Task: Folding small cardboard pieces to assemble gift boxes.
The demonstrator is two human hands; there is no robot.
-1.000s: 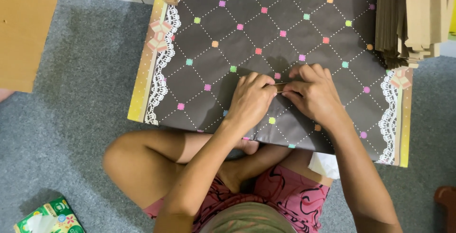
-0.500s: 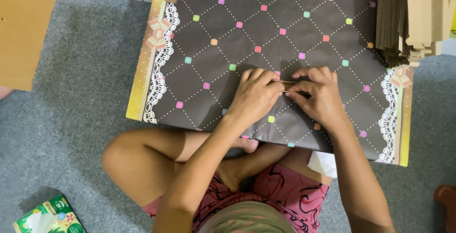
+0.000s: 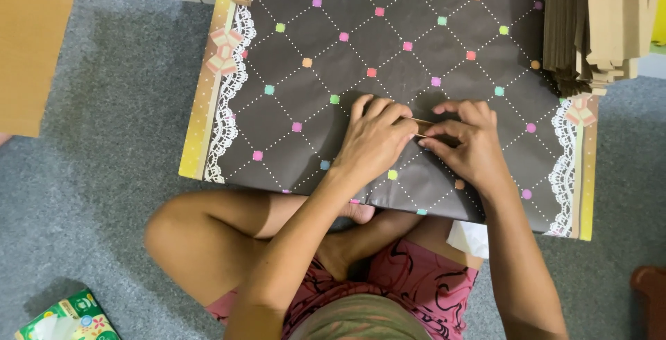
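Your left hand and right hand pinch a thin stick between fingertips, long axis left-right, lying on the dark dotted paper. Cardboard stack sits at the paper's far right corner. Tissue pack lies on the carpet.

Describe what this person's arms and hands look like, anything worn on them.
Both arms are bare from the shoulder down: no sleeves show. The left hand and the right hand wear no gloves, and no rings, watch or bracelets are visible. The only clothing in view is pink patterned shorts.
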